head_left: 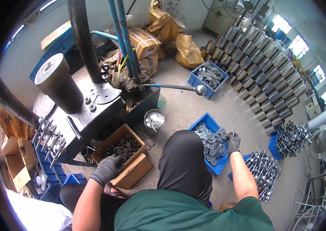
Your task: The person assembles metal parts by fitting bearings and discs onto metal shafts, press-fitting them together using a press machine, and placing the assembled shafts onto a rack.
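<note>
The right hand (233, 142), over the blue bin (220, 166) of discs (211, 143), pinches a thin pin, probably stiff, heavy and oily; the left hand (108, 168) curls into the box (132, 173).

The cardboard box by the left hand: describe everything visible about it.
The cardboard box is brown, open-topped and sits tilted on the concrete floor beside the black machine base. It holds a heap of small dark metal rings. One flap lies folded out toward the person, plain and unmarked. The gloved left hand rests on its near rim, fingers reaching in. A small metal bucket stands just beyond it.
</note>
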